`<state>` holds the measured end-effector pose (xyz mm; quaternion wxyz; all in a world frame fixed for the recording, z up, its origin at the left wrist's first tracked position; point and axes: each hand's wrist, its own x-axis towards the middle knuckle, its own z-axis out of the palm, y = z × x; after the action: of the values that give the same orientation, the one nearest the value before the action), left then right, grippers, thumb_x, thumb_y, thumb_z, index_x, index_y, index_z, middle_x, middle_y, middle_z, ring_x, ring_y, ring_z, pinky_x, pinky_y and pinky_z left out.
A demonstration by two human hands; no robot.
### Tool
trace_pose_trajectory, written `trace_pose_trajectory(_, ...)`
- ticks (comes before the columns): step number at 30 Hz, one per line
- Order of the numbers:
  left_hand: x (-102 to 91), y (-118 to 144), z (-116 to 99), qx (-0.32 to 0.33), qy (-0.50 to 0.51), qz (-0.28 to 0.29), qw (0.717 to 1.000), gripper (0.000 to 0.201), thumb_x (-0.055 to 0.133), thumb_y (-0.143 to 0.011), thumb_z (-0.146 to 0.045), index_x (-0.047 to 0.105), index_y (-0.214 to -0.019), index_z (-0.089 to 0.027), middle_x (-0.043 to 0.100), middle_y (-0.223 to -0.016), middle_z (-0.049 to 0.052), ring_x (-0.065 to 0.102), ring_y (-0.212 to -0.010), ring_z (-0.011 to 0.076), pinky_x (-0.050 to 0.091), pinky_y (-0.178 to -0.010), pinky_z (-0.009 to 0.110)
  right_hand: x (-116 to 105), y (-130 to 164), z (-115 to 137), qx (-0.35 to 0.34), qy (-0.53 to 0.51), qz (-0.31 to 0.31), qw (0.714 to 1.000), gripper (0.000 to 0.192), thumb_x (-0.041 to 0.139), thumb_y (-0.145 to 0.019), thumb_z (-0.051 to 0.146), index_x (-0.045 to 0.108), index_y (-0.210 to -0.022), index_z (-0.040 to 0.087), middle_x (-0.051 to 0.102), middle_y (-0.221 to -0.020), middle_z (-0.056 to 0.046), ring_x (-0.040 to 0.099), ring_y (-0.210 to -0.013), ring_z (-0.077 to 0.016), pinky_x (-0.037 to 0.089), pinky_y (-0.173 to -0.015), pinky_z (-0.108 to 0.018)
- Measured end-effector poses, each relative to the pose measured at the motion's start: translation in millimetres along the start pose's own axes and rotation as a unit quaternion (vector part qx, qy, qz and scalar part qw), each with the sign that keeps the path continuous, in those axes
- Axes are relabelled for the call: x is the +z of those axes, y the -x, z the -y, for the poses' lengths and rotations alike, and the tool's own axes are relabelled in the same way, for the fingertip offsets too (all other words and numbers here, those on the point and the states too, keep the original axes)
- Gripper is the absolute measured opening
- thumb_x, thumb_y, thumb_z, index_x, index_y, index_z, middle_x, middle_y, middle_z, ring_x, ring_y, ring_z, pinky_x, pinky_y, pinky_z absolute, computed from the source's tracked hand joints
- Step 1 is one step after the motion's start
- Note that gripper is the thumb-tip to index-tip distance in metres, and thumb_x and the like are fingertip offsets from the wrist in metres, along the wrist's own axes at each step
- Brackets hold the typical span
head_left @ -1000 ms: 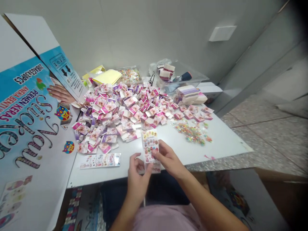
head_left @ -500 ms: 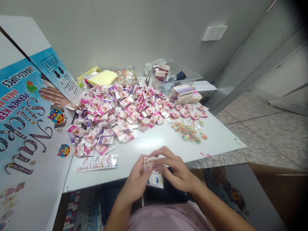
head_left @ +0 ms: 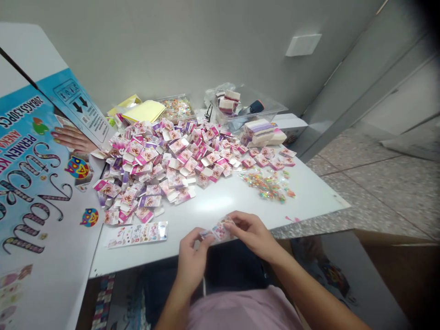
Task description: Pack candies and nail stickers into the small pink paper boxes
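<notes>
Between my two hands, just over the table's front edge, is a small nail sticker sheet (head_left: 222,230) with coloured prints. My left hand (head_left: 194,256) pinches its left end, and my right hand (head_left: 252,236) grips its right end between thumb and fingers. The sheet looks bent or folded, though its exact shape is blurred. To the left on the table lies a stack of longer sticker sheets (head_left: 139,234). Behind my hands spreads a heap of small pink and purple printed boxes (head_left: 178,158), many with open flaps.
Small clear packets of colourful candy (head_left: 268,184) lie on the right of the white table (head_left: 220,204). A clear plastic bin (head_left: 266,110), card bundles (head_left: 259,131) and yellow paper (head_left: 146,111) stand at the back. A large printed carton (head_left: 44,183) borders the left side.
The sticker sheet has turned from upright and facing me to lying sideways between my hands. My hands have moved apart, each now at one end of it.
</notes>
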<state>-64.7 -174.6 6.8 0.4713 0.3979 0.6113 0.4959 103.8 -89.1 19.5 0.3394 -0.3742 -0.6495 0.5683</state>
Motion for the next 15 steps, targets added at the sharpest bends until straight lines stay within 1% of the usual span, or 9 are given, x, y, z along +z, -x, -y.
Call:
trace_pose_trajectory(1,-1.6,1,-3,0.014,-0.022,0.032,0.999,0.012,0.066,-0.083,-0.028,0.070,-0.080,-0.017,0.071,-0.082,0.004,0.063,-0.084,0.0199,0.047,-0.081,0.028,3,3,-2,-0.016,0.034,-0.011,0.999,0.018,0.063,-0.090,0.034,0.071,-0.089,0.018,0.074,-0.078,-0.005,0.068,-0.069,-0.0179,0.055,-0.064,-0.027)
trace_pose_trajectory(3,-4.2,1,-9,0.026,-0.036,0.092,0.995,0.011,0.063,-0.081,-0.020,0.073,-0.079,-0.017,0.074,-0.086,0.005,0.065,-0.086,0.0208,0.048,-0.084,0.029,14,14,-5,-0.083,0.111,-0.070,0.988,0.016,0.060,-0.091,0.029,0.072,-0.091,0.018,0.075,-0.082,-0.006,0.071,-0.074,-0.0191,0.057,-0.070,-0.028)
trace_pose_trajectory(4,-5.1,1,-11,0.025,-0.029,0.101,0.994,0.013,0.061,-0.081,-0.018,0.073,-0.078,-0.017,0.074,-0.085,0.005,0.066,-0.085,0.0207,0.049,-0.084,0.030,22,21,-7,-0.123,0.139,-0.099,0.978,0.016,0.058,-0.092,0.025,0.072,-0.094,0.018,0.076,-0.087,-0.007,0.072,-0.079,-0.0195,0.058,-0.074,-0.028)
trace_pose_trajectory(5,-5.8,0,-11,0.020,-0.017,0.091,0.996,0.014,0.059,-0.081,-0.016,0.073,-0.077,-0.017,0.074,-0.082,0.005,0.066,-0.081,0.0201,0.050,-0.082,0.030,32,28,-8,-0.162,0.160,-0.115,0.967,0.018,0.054,-0.094,0.021,0.071,-0.101,0.018,0.076,-0.094,-0.008,0.072,-0.086,-0.0200,0.058,-0.079,-0.029)
trace_pose_trajectory(7,-6.3,-1,-8,0.001,0.012,0.050,0.999,0.012,0.057,-0.081,-0.017,0.068,-0.077,-0.017,0.071,-0.074,0.003,0.064,-0.071,0.0176,0.050,-0.073,0.028,49,41,-11,-0.215,0.189,-0.109,0.952,0.030,0.048,-0.095,0.017,0.063,-0.122,0.017,0.073,-0.111,-0.012,0.070,-0.101,-0.0216,0.057,-0.088,-0.033)
trace_pose_trajectory(9,-5.6,-1,0,-0.018,0.025,0.030,0.999,0.006,0.059,-0.082,-0.019,0.062,-0.087,-0.019,0.068,-0.069,0.000,0.061,-0.063,0.0147,0.048,-0.065,0.025,59,48,-15,-0.238,0.211,-0.089,0.944,0.035,0.044,-0.096,0.015,0.058,-0.128,0.015,0.071,-0.114,-0.015,0.069,-0.102,-0.0227,0.057,-0.088,-0.035)
trace_pose_trajectory(12,-2.7,0,16,-0.029,-0.020,0.024,0.999,0.022,0.066,-0.081,-0.026,0.053,-0.098,-0.022,0.060,-0.063,-0.006,0.054,-0.056,0.0115,0.041,-0.056,0.021,50,41,-20,-0.198,0.206,-0.040,0.957,0.027,0.041,-0.098,0.018,0.067,-0.103,0.016,0.073,-0.083,-0.010,0.069,-0.070,-0.0193,0.058,-0.066,-0.030)
trace_pose_trajectory(13,-1.8,0,21,-0.025,-0.042,0.015,0.999,0.024,0.067,-0.081,-0.029,0.051,-0.097,-0.022,0.058,-0.062,-0.007,0.052,-0.055,0.0111,0.039,-0.055,0.021,41,37,-22,-0.165,0.193,-0.044,0.966,0.026,0.041,-0.098,0.020,0.067,-0.099,0.017,0.071,-0.078,-0.008,0.065,-0.060,-0.0171,0.056,-0.059,-0.028)
trace_pose_trajectory(15,-0.5,-2,28,-0.007,-0.086,-0.003,0.996,0.022,0.065,-0.083,-0.035,0.050,-0.092,-0.021,0.057,-0.064,-0.005,0.052,-0.057,0.0116,0.039,-0.055,0.022,16,26,-26,-0.094,0.171,-0.102,0.975,0.024,0.043,-0.099,0.026,0.063,-0.108,0.017,0.070,-0.083,-0.008,0.060,-0.051,-0.0139,0.053,-0.052,-0.026)
